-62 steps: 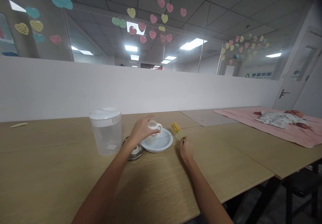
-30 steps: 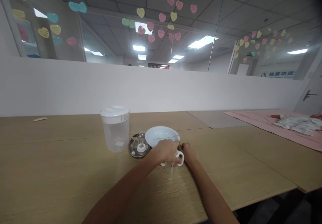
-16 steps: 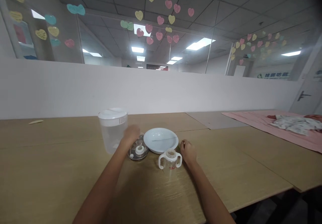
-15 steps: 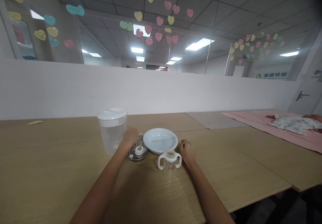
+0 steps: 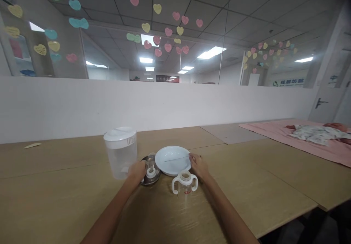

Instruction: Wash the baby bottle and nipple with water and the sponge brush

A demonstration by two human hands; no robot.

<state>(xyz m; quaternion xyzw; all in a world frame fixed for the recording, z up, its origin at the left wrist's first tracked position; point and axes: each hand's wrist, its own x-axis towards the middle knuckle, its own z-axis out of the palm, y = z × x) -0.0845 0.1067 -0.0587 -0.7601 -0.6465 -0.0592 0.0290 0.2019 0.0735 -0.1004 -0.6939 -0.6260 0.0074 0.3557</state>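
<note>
My left hand (image 5: 137, 171) is at the left side of a round metal dish (image 5: 149, 183), its fingers curled at the rim; what they hold, if anything, is hidden. In the dish lie a white collar ring (image 5: 151, 172) and a clear dome-shaped cap (image 5: 151, 158). My right hand (image 5: 199, 167) pinches the end of a thin rod (image 5: 177, 159) at the right rim of a white bowl (image 5: 171, 171); the rod stretches across the bowl. In front of the bowl stands a clear baby bottle (image 5: 185, 186), without a top, in a white two-handled holder.
A lidded translucent plastic tub (image 5: 122, 156) stands left of the dish. A flat pale strip (image 5: 32, 145) lies far left on the table (image 5: 68, 200). To the right, a baby-like figure (image 5: 315, 133) in patterned clothing lies on a pink cloth (image 5: 276, 136). A white wall (image 5: 164, 105) runs behind.
My right hand has moved left onto the rod's end at the bowl. My left hand has come down to the dish's left side. The view has tilted slightly upward.
</note>
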